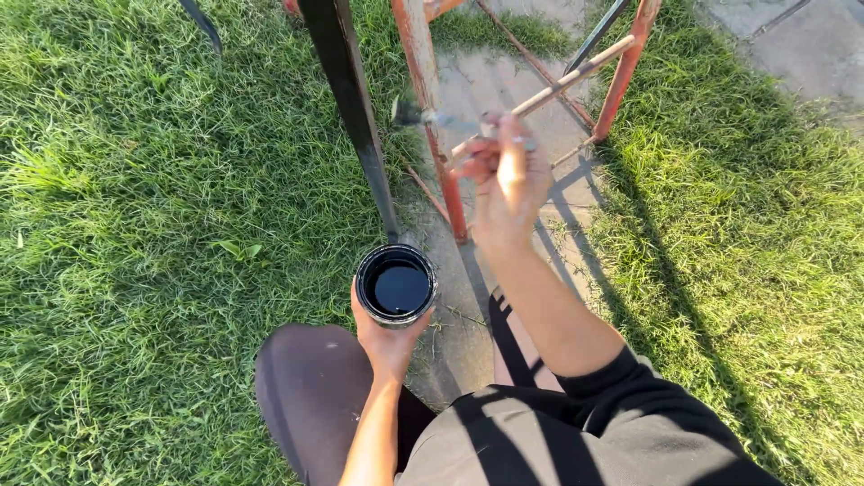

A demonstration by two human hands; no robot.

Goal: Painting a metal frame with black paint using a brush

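My left hand [385,340] cups a small round can of black paint [397,286] from below, holding it above the ground near my knee. My right hand [506,175] is raised and grips a thin paintbrush [450,120]; its dark bristles [405,112] touch an orange-red metal post [430,99]. Just left of that post stands a black-painted post [355,108].
The posts belong to a metal frame with more orange-red bars [621,72] and thin cross rods [576,76] behind my right hand. It stands on a worn paved strip [504,90]. Grass [135,225] lies on both sides. My dark-trousered knee [310,387] is below.
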